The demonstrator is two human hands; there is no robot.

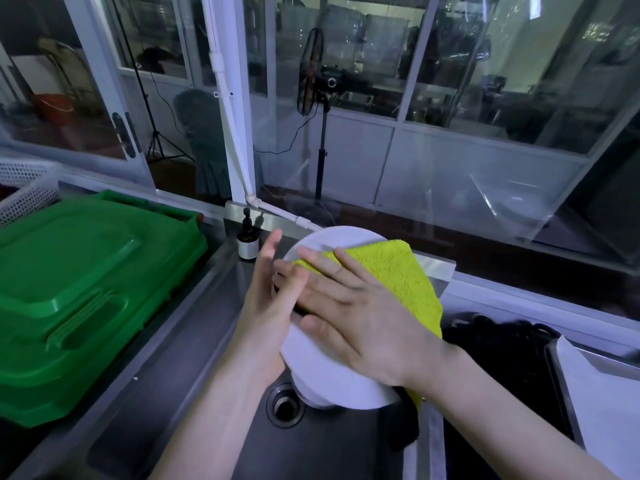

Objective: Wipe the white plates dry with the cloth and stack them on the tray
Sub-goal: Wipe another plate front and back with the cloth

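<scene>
Cloth [391,271] under right hand [363,323] on plate [322,372] (left hand [265,306] beside)

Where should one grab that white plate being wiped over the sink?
Probably by its bare left rim, coming from the left. The plate is tilted, the yellow-green cloth and right hand cover its face and right side, and the left hand braces that free edge.

Beyond the right hand [367,327] a white-framed glass partition [398,140] fronts a dim room with a black pedestal fan [310,72], a white pipe [227,102] descends ahead of the left hand [263,317], and a steel sink basin [194,341] lies beneath both.
</scene>
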